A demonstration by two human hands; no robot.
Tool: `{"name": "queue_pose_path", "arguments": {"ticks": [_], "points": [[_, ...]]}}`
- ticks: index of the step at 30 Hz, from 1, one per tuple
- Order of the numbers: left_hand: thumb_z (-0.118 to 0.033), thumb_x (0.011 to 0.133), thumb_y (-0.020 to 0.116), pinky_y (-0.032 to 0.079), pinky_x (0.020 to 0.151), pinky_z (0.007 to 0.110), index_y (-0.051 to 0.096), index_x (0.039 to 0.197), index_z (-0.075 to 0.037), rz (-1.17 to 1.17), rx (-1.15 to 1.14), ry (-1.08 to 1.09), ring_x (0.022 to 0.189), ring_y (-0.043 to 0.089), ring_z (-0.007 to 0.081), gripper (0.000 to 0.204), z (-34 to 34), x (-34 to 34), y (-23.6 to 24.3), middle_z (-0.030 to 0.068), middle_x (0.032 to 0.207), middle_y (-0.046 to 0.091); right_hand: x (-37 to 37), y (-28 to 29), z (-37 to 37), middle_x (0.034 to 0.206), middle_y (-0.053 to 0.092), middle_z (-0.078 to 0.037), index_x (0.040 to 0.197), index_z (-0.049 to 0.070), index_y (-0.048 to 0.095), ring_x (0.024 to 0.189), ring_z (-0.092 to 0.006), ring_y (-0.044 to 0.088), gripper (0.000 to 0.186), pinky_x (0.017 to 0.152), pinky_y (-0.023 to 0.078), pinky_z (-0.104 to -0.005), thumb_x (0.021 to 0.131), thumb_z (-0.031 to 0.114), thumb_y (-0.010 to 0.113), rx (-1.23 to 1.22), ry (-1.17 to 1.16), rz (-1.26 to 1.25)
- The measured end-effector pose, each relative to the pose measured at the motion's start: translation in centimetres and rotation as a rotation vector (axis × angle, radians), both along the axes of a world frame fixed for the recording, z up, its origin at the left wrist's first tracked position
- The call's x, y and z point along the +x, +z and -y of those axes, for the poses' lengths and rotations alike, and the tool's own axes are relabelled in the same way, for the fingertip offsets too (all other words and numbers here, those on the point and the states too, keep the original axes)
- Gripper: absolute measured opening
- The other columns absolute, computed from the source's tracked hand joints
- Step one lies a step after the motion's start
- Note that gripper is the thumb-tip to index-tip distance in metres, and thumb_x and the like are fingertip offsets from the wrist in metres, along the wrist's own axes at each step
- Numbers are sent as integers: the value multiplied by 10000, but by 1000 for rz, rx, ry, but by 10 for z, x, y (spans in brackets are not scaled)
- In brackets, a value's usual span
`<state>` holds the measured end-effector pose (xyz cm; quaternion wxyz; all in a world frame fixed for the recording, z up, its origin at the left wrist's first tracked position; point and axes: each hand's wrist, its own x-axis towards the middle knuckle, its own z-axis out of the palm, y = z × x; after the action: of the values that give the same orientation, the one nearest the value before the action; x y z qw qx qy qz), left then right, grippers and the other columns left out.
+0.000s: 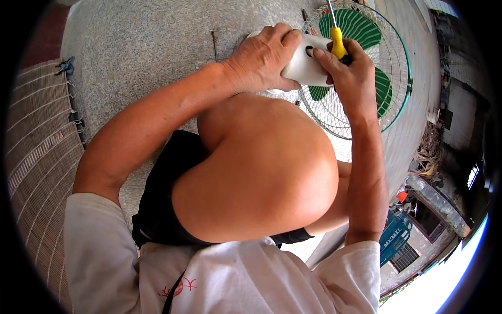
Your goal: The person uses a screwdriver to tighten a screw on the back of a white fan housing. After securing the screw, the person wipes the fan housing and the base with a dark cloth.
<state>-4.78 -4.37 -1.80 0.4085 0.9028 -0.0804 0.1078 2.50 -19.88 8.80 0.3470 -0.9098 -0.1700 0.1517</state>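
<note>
An electric fan lies at the top right, with green blades (361,25) inside a round wire guard (408,63). Its white motor housing (308,72) is on the near left side of the guard. My left hand (264,57) wraps over the housing from the left, fingers bent around it. In my right hand (351,70) is a screwdriver (337,41), its yellow handle in the palm and its metal shaft pointing up and away. The right thumb reaches to a small black spot (309,51) on the housing; whether that is a knob or a hole is unclear.
Speckled stone floor (141,57) stretches across the top left. A striped woven mat (39,136) runs down the left edge. My bent knee (272,162) fills the middle, below the hands. A teal object (396,236) sits at the lower right.
</note>
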Motion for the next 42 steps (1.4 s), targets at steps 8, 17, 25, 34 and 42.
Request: {"name": "queue_pose_path", "arguments": {"ticks": [8,17,25,34,42], "points": [[-313,734,822,528,913,422,455,1334,-37,25,-35,4,1141,569,348,755,-2,0,11,167,1291,492,5,-7,0,853,682,-121,1048,-64,619,727,-144,647,436,666,546,-295,790,229,813,26,-22,8],[-120,812,754,534,840,338,678,1089,-36,233,-282,68,987,653,239,299,7,12,19,79,1115,640,0,4,10,747,627,-56,1100,-81,615,606,-68,542,418,547,453,-214,844,217,759,260,-128,-210],[-55,802,746,530,817,293,687,1014,-27,263,-351,61,928,661,199,222,8,14,20,69,1048,654,-19,65,32,961,652,-93,1201,-79,594,754,-99,559,433,698,460,-230,823,115,677,256,-155,-115],[-6,764,743,546,745,338,651,946,2,460,-275,26,852,667,253,204,5,18,15,113,967,660,-44,90,74,1103,665,-211,1285,-60,536,823,-148,630,499,703,508,-256,831,105,660,245,-164,129],[42,782,737,550,794,301,663,1009,11,357,-229,12,927,673,208,240,3,15,20,118,1041,668,-54,95,104,1146,654,-164,1325,-1,553,902,-159,661,538,696,513,-223,834,123,734,189,-187,126]]}}
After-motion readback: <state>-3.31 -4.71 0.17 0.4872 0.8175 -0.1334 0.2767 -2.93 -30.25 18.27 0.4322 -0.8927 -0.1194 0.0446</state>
